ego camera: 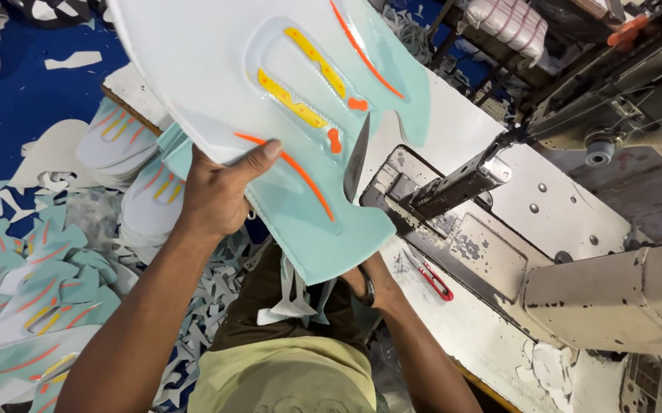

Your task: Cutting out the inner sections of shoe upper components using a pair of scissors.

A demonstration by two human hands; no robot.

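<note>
Left hand: my left hand (220, 191) was closed on the large flat white-and-mint foam sheet with yellow and orange printed strips (285, 115), thumb laid across its upper face, fingers curled behind its left edge.
Sheet position: held up and tilted in front of me, above my lap and the near edge of the white sewing-machine table (461, 329).
Right hand: my right hand (365, 283) sat under the sheet's lower corner, mostly hidden; I could not tell how far it was open.
Blade: a dark pointed scissor blade (356, 157) stood up along the cut notch in the sheet's right edge, rising from where my right hand was.
Machine: the grey, chipped industrial sewing machine (576, 260) stood to my right, its dark presser arm (457, 183) just beside the sheet.
On table: small red-handled thread snips (432, 275) lay near my right wrist.
Left side: stacks of cut mint-and-white printed foam pieces (33, 306) and loose white offcuts (193, 329) lay on the blue floor covering (25, 92).
</note>
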